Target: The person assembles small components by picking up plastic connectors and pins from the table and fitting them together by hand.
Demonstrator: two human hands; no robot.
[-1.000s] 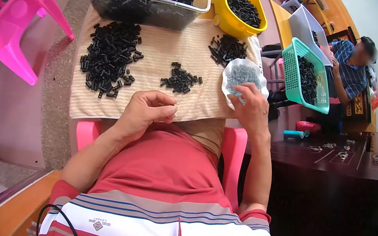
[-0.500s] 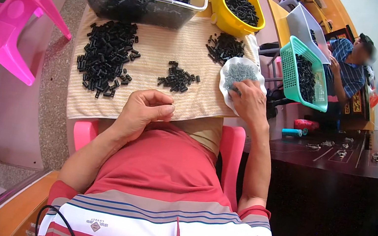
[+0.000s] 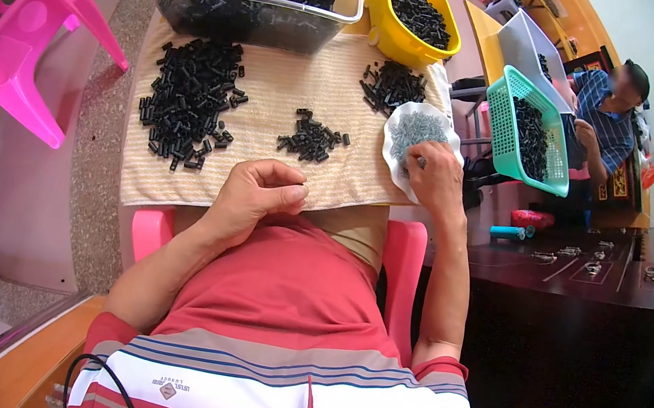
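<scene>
My right hand (image 3: 437, 179) is over the near right part of a white dish with a wavy rim (image 3: 391, 163). Its fingers are drawn together at the edge of a heap of tiny silvery metal pieces (image 3: 420, 129); what they pinch, if anything, is too small to see. In front of my lap, just off the towel's near edge, my left hand (image 3: 259, 194) has thumb and forefinger pressed together. Whatever lies between them is hidden. Beyond it sits a small pile of short black plastic pieces (image 3: 313, 140).
A larger black pile (image 3: 189, 99) covers the striped towel's left side; another pile (image 3: 392, 87) lies beside the dish. Behind stand a clear bin (image 3: 254, 19) and a yellow tub (image 3: 389, 37). Rightward are a green basket (image 3: 509, 152) and a seated person (image 3: 607, 108). A pink stool (image 3: 31, 59) stands left.
My right fingers, spread into the metal pieces before, have drawn together and pulled back slightly toward me. My left hand keeps its pinch. The whole view has shifted slightly.
</scene>
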